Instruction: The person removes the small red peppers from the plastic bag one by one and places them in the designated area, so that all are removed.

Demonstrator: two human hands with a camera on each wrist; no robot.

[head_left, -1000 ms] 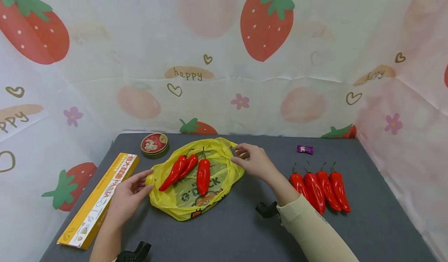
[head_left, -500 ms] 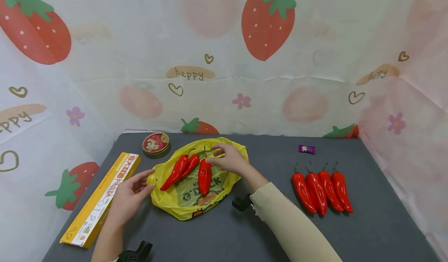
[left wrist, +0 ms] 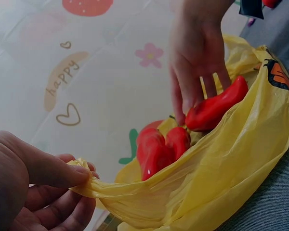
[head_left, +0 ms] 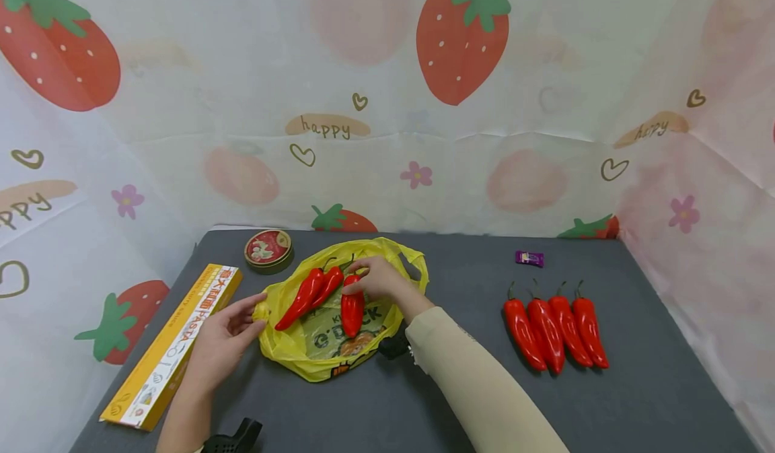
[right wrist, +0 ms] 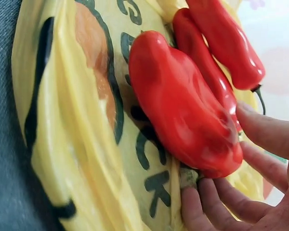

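A yellow plastic bag (head_left: 290,352) lies spread open on the table with three red chili peppers on it. My left hand (head_left: 220,345) pinches the bag's left rim between thumb and fingers, which the left wrist view shows closely. At the rightmost pepper in the bag (head_left: 352,315), my right hand (head_left: 384,281) has its fingers and thumb spread about the stem end. That pepper rests on the printed bag; how firmly the fingers touch it is unclear. The other two chili peppers (head_left: 303,298) lie side by side to its left, toward the left hand.
Several more red chili peppers (head_left: 547,335) lie in a row on the right of the dark table. Behind them is a small purple wrapped candy (head_left: 529,258). A round red tin (head_left: 268,250) stands behind the bag, and a yellow pasta box (head_left: 175,345) lies along the left side.
My right hand has left the bag's right rim and moved left over the bag to the rightmost pepper. My left hand stays at the left rim, and the peppers have not visibly moved.
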